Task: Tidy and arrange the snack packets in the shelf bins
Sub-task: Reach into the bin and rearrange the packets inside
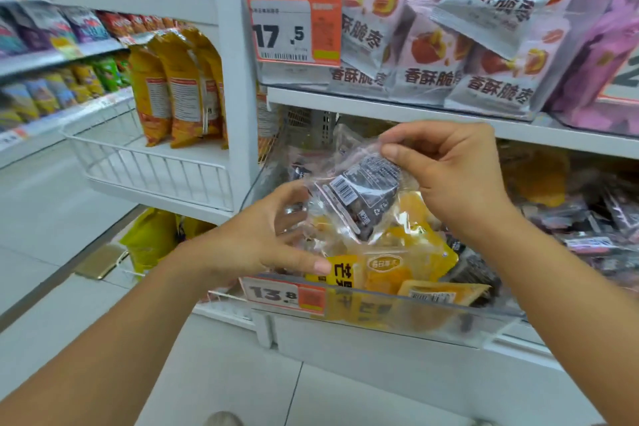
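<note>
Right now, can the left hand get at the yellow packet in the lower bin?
Probably not yet: the left hand and right hand both grip a clear packet held over the yellow packet, though the bin is open on top.

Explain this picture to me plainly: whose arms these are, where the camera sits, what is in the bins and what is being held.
There is no machine here. The single picture comes from a camera worn on a person's head, looking down at their own two bare hands in a shop aisle. Both hands, the left hand and the right hand, pinch a clear plastic snack packet with dark contents and a barcode. Below it is a clear plastic shelf bin with yellow-orange snack packets and more dark ones. Its orange price tag reads 13.8. The bin above holds pink and white packets.
</note>
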`<state>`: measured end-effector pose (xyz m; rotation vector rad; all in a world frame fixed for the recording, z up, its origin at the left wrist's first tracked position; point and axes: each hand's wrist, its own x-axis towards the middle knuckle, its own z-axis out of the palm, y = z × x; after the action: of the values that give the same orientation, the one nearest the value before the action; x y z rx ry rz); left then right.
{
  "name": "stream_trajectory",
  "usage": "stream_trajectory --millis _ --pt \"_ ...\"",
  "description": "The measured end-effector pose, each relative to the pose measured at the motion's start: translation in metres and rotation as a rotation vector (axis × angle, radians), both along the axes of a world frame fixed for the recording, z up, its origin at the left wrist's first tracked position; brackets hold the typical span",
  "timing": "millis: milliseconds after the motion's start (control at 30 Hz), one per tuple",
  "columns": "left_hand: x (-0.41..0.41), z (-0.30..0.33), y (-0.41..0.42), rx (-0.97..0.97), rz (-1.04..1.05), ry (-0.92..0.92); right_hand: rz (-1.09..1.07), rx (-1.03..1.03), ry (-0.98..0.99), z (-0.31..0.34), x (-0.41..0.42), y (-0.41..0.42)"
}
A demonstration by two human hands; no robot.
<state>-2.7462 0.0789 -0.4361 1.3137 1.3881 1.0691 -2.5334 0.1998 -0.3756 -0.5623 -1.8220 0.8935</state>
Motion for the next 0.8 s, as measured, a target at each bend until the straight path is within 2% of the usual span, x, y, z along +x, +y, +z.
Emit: stream_trajectory --millis 133,200,300,367,500,633,700,800 --pt "0.009 0.028 0.001 0.193 0.257 -0.241 0.105 -0.090 -0.171 -0.014 -0.022 0.009" --pt "0.010 0.036 0.017 0.205 0.322 -0.093 0.148 -0.114 -0.191 -0.016 -0.031 0.012" --pt "0.013 0.026 0.030 0.138 0.278 0.097 0.226 -0.082 -0.241 -0.011 -0.034 0.017" --pt "0.014 0.021 0.033 0.176 0.246 0.195 0.227 -0.031 -0.294 -0.007 -0.030 0.021" --pt "0.012 0.016 0.039 0.199 0.254 0.240 0.043 0.043 -0.320 -0.014 -0.025 0.026" --pt "0.016 0.008 0.045 0.330 0.386 0.426 -0.063 0.110 -0.354 -0.019 -0.018 0.024" --pt "0.013 0.009 0.048 0.344 0.540 0.392 -0.084 0.148 -0.312 -0.013 -0.011 0.020" --pt "0.010 0.019 0.049 0.239 0.625 0.061 -0.028 0.203 -0.343 0.000 0.000 0.014"
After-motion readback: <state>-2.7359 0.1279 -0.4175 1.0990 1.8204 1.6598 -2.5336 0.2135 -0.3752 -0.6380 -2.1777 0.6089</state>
